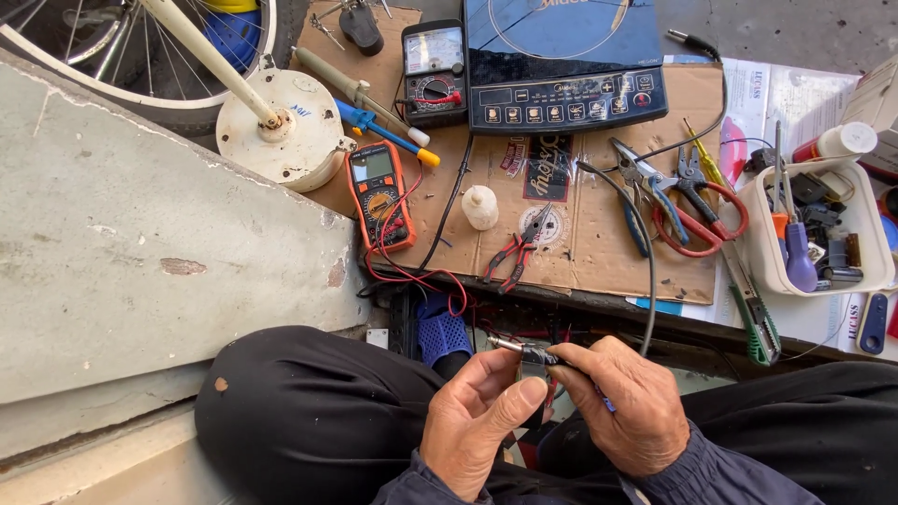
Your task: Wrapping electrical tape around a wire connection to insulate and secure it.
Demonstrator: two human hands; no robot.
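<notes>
Person's own body seen from above: bare left hand [477, 425] and right hand [625, 407] with creased knuckles and short nails, dark blue-grey long sleeves [697, 472] bunched at the wrists, black trousers [309, 411] with one small pale spot near the left knee.

Small metal part [524, 351] (silvery) between both hands

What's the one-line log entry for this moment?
left hand: steadies small metal part | right hand: grips it | nearby: red pliers, orange meter
</notes>
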